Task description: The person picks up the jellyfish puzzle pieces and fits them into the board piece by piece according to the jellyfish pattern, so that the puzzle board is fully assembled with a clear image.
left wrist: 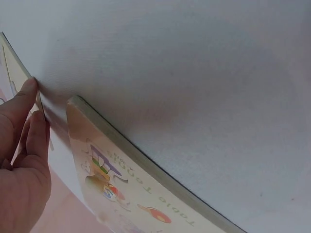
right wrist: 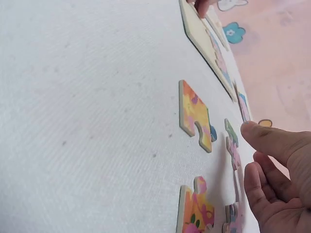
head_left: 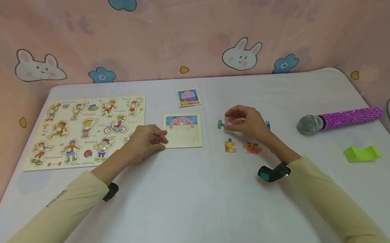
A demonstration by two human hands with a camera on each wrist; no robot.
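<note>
A small jigsaw tray (head_left: 186, 136) lies mid-table, with a pink and blue picture strip along its far side and a bare cream base below. My left hand (head_left: 146, 141) holds its left edge between thumb and fingertips. Over loose jigsaw pieces hovers my right hand (head_left: 247, 123), thumb and fingers apart with nothing between them. Under its fingertips lies a green and pink piece (right wrist: 233, 145). Nearer me are a yellow piece (right wrist: 194, 114) and an orange piece (right wrist: 194, 211). A blue piece (head_left: 268, 124) is partly hidden behind the right hand.
A square picture card (head_left: 188, 97) with a pink octopus lies behind the tray. To the left is a large sports-figure puzzle board (head_left: 78, 130). A purple glittery microphone (head_left: 339, 119) and a bright green block (head_left: 362, 153) lie at the right.
</note>
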